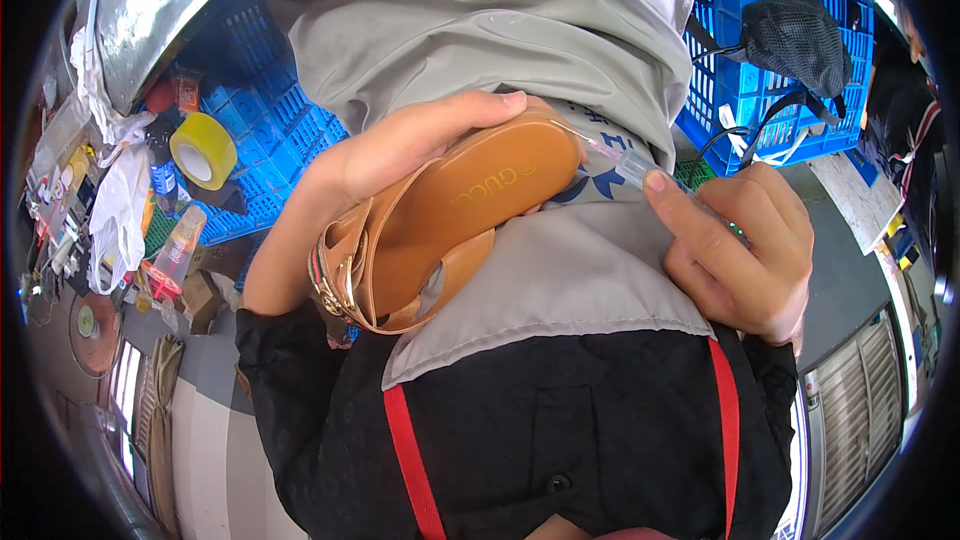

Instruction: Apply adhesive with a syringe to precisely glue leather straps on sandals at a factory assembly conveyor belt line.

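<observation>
Left hand (400, 145) cups sandal (450, 220); right hand (745, 245) pinches tube (632, 165).

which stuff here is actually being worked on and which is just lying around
In hand:
left hand gripping the tan sandal
right hand holding a clear applicator at the sandal's toe

Lying about:
yellow tape roll
blue crates
black mesh cap
white plastic bag

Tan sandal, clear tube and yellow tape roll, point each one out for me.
Tan sandal (470, 210), head view, on its insole.
Clear tube (632, 165), head view, on its barrel by the fingertip.
Yellow tape roll (203, 150), head view, on its rim.
</observation>
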{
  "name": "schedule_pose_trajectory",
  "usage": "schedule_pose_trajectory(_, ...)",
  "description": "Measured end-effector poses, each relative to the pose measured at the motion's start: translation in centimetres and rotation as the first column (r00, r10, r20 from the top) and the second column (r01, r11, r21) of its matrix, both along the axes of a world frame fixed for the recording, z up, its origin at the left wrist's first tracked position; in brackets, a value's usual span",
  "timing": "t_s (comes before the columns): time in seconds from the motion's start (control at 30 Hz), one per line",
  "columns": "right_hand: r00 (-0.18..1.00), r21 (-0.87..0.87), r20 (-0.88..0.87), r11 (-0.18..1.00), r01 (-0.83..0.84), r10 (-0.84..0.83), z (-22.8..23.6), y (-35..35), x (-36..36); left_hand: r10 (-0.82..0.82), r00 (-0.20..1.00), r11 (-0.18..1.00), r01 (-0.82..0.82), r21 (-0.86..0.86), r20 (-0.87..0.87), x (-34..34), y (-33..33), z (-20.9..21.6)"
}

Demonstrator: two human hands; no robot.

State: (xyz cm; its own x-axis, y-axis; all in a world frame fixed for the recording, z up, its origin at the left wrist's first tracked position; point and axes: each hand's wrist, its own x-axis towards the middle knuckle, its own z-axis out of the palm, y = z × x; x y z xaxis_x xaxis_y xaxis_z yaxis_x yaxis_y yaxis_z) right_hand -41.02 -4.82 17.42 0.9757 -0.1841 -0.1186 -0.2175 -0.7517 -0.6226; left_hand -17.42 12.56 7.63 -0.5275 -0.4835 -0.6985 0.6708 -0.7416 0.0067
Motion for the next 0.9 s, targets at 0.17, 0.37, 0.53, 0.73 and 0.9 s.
schedule_pose_trajectory(0.17,1.000,-0.031,0.020,1.000,0.000,0.000,0.1,0.1,-0.1,-0.005,0.999,0.999,0.004,0.031,0.041,0.0,0.0,0.4)
schedule_pose_trajectory(0.37,0.995,-0.066,0.098,0.997,0.034,-0.028,-0.4,0.3,-0.7,-0.005,1.000,1.000,0.005,-0.006,-0.010,0.3,-0.1,0.3)
schedule_pose_trajectory(0.53,0.992,-0.079,0.104,0.993,0.084,-0.075,-0.4,0.5,-1.1,0.002,0.998,0.999,-0.006,-0.049,-0.068,0.5,-0.1,-0.2)
schedule_pose_trajectory(0.73,0.990,-0.046,0.103,0.993,0.106,-0.101,-0.5,0.7,-0.9,0.006,1.000,1.000,-0.006,-0.027,-0.024,0.4,-0.2,0.2)
schedule_pose_trajectory(0.9,0.994,-0.035,0.060,0.995,0.098,-0.096,-0.4,0.6,-0.7,0.026,1.000,0.999,-0.025,-0.022,0.017,0.4,-0.1,0.8)
